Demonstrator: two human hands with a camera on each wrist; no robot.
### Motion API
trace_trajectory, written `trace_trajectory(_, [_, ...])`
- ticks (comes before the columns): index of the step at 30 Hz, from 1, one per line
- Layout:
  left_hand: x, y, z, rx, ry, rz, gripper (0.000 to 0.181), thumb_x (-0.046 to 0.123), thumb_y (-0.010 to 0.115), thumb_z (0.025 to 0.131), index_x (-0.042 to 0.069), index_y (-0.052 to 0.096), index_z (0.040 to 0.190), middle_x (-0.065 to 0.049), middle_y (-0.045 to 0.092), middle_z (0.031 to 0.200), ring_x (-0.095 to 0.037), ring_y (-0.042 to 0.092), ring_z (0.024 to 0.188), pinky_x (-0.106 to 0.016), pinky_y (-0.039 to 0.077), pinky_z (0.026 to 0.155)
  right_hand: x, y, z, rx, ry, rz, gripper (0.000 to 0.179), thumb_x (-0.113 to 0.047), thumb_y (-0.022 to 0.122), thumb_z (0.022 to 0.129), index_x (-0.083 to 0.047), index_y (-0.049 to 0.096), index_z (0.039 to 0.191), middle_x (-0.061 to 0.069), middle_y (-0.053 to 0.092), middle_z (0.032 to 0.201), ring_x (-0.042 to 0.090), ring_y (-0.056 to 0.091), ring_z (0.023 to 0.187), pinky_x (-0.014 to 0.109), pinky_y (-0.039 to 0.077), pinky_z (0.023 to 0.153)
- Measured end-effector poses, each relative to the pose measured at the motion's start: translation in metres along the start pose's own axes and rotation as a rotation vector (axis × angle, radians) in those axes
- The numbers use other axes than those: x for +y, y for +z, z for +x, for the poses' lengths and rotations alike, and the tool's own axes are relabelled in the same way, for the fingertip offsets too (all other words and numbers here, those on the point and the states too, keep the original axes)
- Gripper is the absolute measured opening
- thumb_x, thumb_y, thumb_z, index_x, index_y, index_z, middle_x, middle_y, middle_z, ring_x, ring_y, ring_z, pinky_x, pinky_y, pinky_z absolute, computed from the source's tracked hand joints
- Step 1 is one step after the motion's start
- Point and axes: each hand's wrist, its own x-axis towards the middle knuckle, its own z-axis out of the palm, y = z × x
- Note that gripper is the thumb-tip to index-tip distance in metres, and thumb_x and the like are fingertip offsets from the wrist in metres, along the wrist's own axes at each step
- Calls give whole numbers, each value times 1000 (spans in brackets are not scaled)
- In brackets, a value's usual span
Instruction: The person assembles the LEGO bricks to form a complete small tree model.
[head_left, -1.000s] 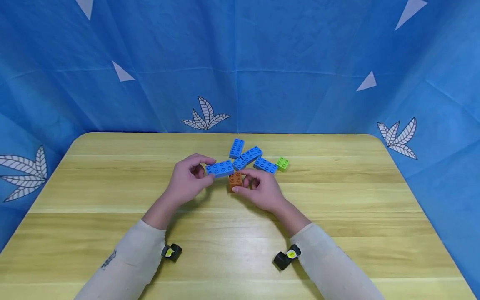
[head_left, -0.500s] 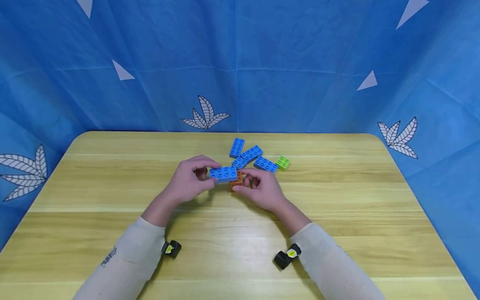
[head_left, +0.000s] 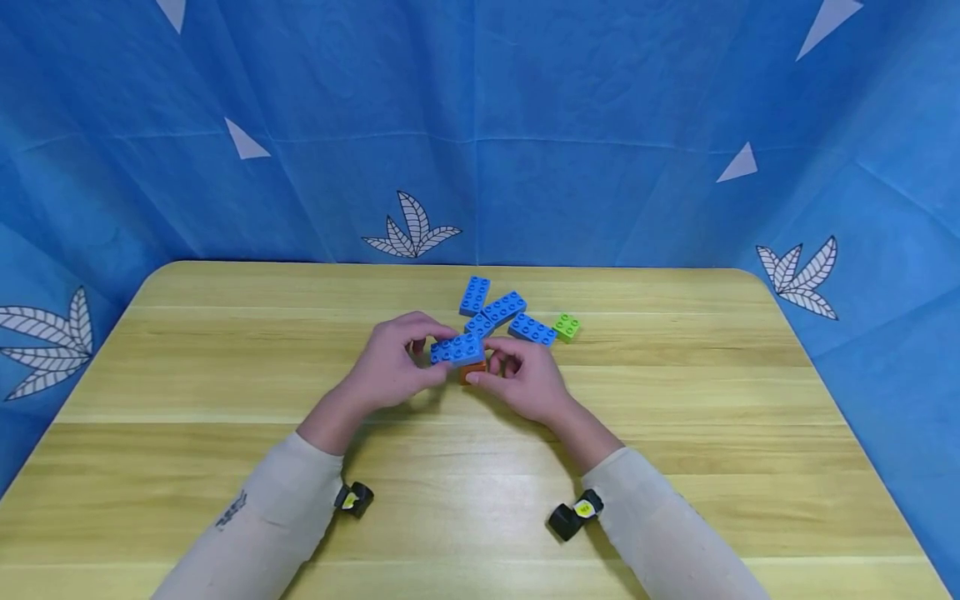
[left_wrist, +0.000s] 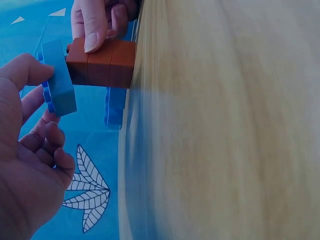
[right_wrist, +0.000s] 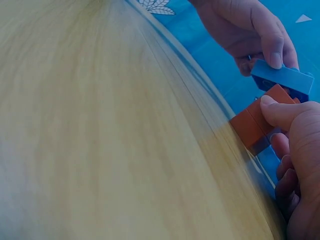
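Note:
My left hand [head_left: 397,362] pinches a blue eight-stud toy brick [head_left: 457,349] between thumb and fingers, studs facing up. Below that brick's right end stands an orange-brown stack of toy bricks [head_left: 472,375], which my right hand [head_left: 528,379] grips from the right side. In the left wrist view the blue brick [left_wrist: 61,80] sits slightly tilted over the top of the stack [left_wrist: 111,65]. Some of the stack's top studs show at the gap, and whether the two touch I cannot tell. The right thumb presses the stack's near side [right_wrist: 250,125] in the right wrist view.
Just behind the stack lie several loose blue bricks [head_left: 532,329], some touching each other. A small green brick [head_left: 566,327] sits at their right end. Beyond the wooden table's [head_left: 675,350] back edge hangs a blue patterned cloth [head_left: 600,200].
My left hand has carried the blue brick to the right, from beside the orange-brown stack to over its top, covering the studs in the head view. The right hand has stayed in place.

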Motion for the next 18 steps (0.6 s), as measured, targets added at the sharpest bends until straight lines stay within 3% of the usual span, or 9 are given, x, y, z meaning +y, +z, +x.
trace_trajectory(9, [0,7,2,16,3,12,34,22,86,81,11,74,110,5,64,96,-19,52,75,-33,44,62,5,1,0,5,6,15,33,-17,84,83,-10,74,113,-1,63,77,17,49,58,26,37,51])
trace_trajectory(18, [0,7,2,5,-30,29,37,28,85,83,10,75,114,4,63,102,-17,54,89,-37,48,73,-7,1,0,6,7,18,32,-5,82,83,0,72,114,10,63,78,23,48,59,23,34,51])
